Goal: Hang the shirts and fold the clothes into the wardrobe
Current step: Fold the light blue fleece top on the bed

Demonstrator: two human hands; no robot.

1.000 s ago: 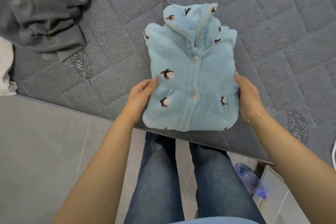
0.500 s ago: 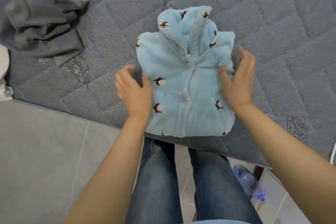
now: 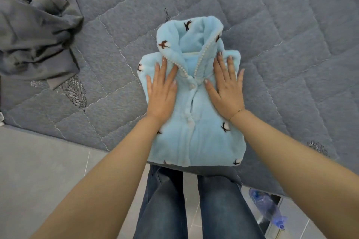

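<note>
While your left hand (image 3: 162, 91) and right hand (image 3: 226, 88) press flat, fingers straight, on the folded blue fleece jacket (image 3: 194, 122) at the bed (image 3: 272, 35) edge, lift evenly — thick pile springs open, or it slides floorward.

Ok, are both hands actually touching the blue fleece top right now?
Touching. The head view shows the left hand and right hand lying flat, fingers straight, on the folded blue fleece top, one either side of its button line.

One blue fleece top (image 3: 196, 137), two hands (image 3: 162, 91).
</note>
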